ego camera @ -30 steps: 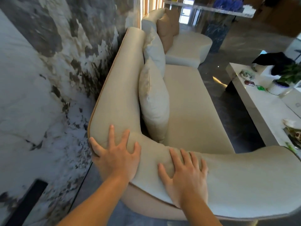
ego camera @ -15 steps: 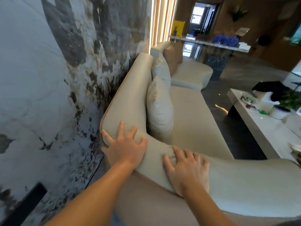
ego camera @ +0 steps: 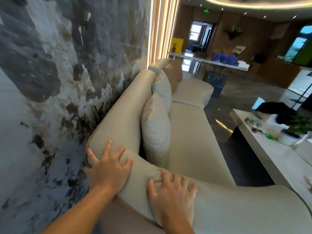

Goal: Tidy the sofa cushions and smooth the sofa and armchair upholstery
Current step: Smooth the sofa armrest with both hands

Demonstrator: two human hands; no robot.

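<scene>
This looks like a lobby or reception lounge: a long cream sofa [ego camera: 189, 132] against a marble-patterned wall [ego camera: 50, 81], a polished stone floor [ego camera: 244, 92], a reception counter [ego camera: 209, 62] (with blue flowers [ego camera: 224, 58]) and a green exit sign [ego camera: 206, 10].

No legible text or labels.

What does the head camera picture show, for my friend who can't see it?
Two bare hands, the left hand and right hand, press flat on the padded corner of a long cream fabric sofa beside a grey and white marble wall. Cream square cushions lean upright against its backrest, and a white low table holding a potted plant stands to the right.
</scene>
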